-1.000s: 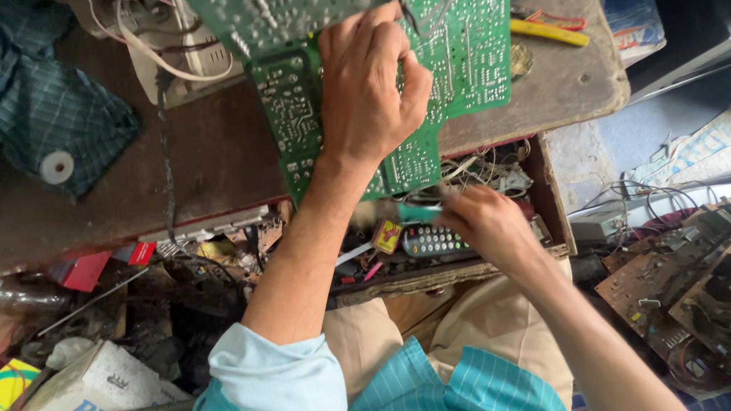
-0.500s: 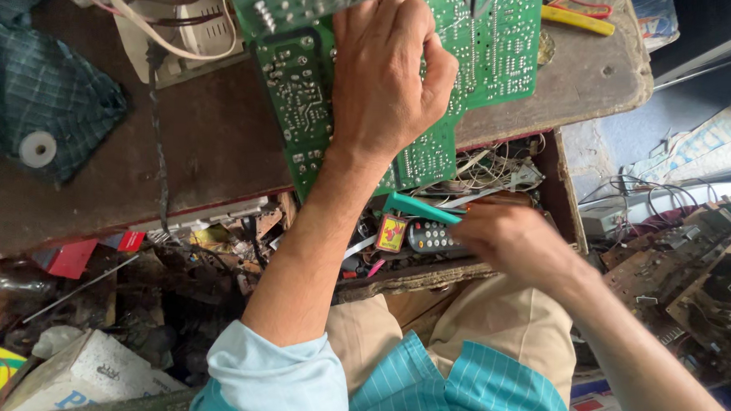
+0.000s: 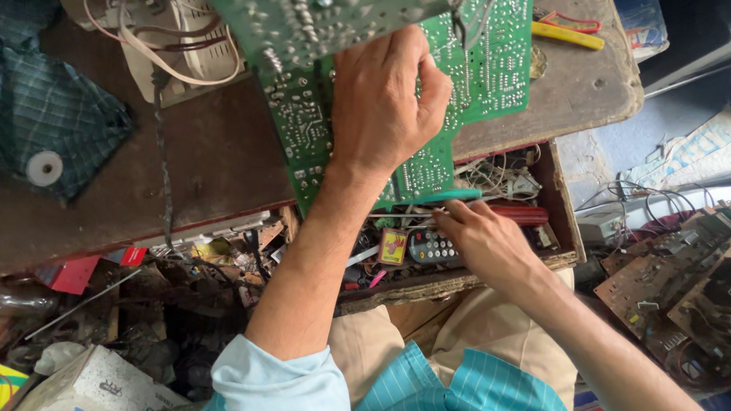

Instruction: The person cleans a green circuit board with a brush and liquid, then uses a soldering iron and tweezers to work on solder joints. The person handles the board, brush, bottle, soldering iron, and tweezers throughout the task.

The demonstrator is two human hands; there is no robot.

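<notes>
My left hand [image 3: 385, 101] reaches up and grips a large green circuit board [image 3: 484, 64], held solder side up over the wooden table [image 3: 213, 168]. My right hand [image 3: 490, 246] is inside the open drawer [image 3: 427, 287] below the table edge. Its fingers close on the end of a teal-handled tool [image 3: 430, 197] that lies just under the board's lower edge. A dark remote control [image 3: 430, 248] and a small red and yellow box [image 3: 393, 247] lie in the drawer beside that hand. A red-handled tool [image 3: 523, 213] rests just behind it.
A beige device with loose wires [image 3: 184, 53] sits at the table's back left, near a checked cloth [image 3: 53, 113] and a tape roll [image 3: 44, 168]. Yellow-handled cutters [image 3: 566, 34] lie at the back right. Old circuit boards [image 3: 679, 281] are piled on the right; a cardboard box [image 3: 92, 382] is at lower left.
My right hand has shifted a little within the drawer, and the teal-handled tool now lies flatter under the board's edge. My left hand keeps its grip on the board.
</notes>
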